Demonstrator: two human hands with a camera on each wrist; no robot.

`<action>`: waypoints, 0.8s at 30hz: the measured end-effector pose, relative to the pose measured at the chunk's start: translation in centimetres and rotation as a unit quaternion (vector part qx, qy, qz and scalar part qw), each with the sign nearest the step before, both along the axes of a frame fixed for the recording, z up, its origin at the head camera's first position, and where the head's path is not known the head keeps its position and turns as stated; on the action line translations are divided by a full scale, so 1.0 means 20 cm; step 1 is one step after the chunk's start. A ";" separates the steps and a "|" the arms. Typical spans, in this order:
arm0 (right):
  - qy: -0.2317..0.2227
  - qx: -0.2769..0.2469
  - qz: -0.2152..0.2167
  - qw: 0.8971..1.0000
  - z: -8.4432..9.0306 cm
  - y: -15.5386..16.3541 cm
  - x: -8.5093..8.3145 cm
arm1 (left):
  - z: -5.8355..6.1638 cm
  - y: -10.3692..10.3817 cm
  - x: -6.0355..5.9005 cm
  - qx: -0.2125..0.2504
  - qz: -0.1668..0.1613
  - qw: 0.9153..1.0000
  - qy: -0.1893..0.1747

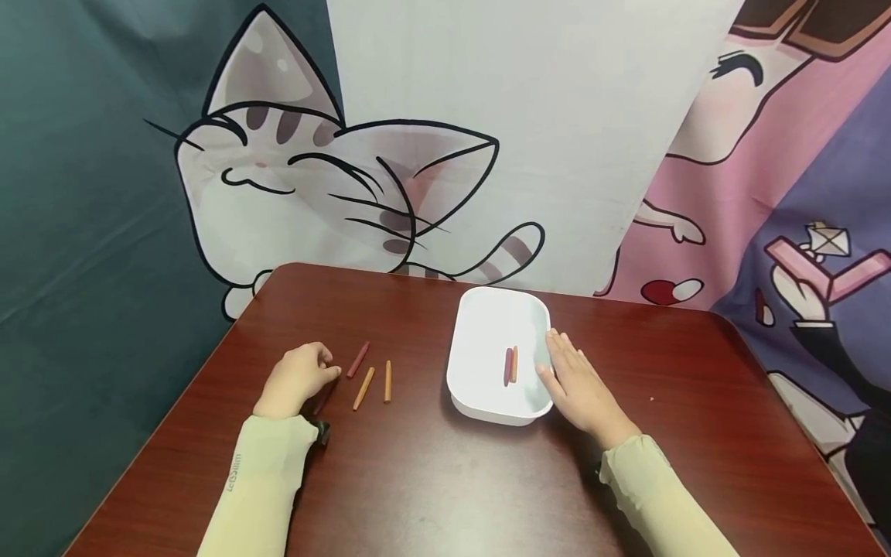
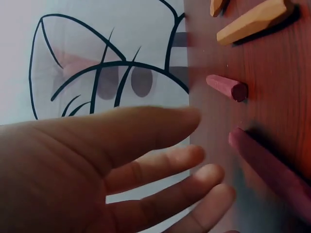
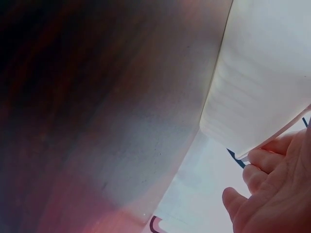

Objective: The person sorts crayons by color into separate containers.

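My left hand (image 1: 298, 379) hovers at the left over a dark red crayon (image 2: 272, 170). In the left wrist view its thumb and fingers are spread with nothing between them, apart from that crayon. Just beyond lies a second red crayon (image 1: 358, 360), with two orange crayons, one (image 1: 363, 388) and another (image 1: 387, 381), to its right. My right hand (image 1: 579, 387) rests its fairly straight fingers along the right rim of a white plastic tub (image 1: 480, 400). Inside the tub a red crayon (image 1: 508, 367) and an orange crayon (image 1: 514, 364) lie side by side.
Everything stands on a reddish-brown table (image 1: 418, 480) with rounded far corners. Behind its far edge hangs a cloth backdrop (image 1: 557, 93) with a cartoon cat. A tiny pale speck (image 1: 651, 399) lies right of the right hand.
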State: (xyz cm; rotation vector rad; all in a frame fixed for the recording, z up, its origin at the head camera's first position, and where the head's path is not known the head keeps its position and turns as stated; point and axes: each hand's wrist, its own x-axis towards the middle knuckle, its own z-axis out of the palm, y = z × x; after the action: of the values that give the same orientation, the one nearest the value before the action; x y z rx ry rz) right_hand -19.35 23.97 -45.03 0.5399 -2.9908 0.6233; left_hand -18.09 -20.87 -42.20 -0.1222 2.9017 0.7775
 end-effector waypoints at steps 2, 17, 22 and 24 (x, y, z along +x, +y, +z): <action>0.000 0.000 0.000 1.000 0.00 0.00 0.00 | 0.00 0.00 0.00 -0.001 0.001 1.000 -0.015; -0.005 0.002 0.000 1.000 0.00 -0.01 0.00 | -0.05 0.03 -0.02 -0.028 0.011 0.998 -0.059; -0.004 0.002 0.001 1.000 0.01 -0.01 0.00 | -0.05 0.03 -0.02 -0.028 0.013 0.998 -0.058; -0.004 0.001 0.001 1.000 0.01 -0.01 0.00 | -0.05 0.03 -0.01 -0.028 0.015 0.998 -0.055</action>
State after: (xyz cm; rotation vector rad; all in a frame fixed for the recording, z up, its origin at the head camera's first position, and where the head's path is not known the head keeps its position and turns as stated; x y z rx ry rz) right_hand -19.36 23.79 -44.84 0.5432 -2.9999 0.6242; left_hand -18.37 -20.28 -43.18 -0.2069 2.8244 0.6725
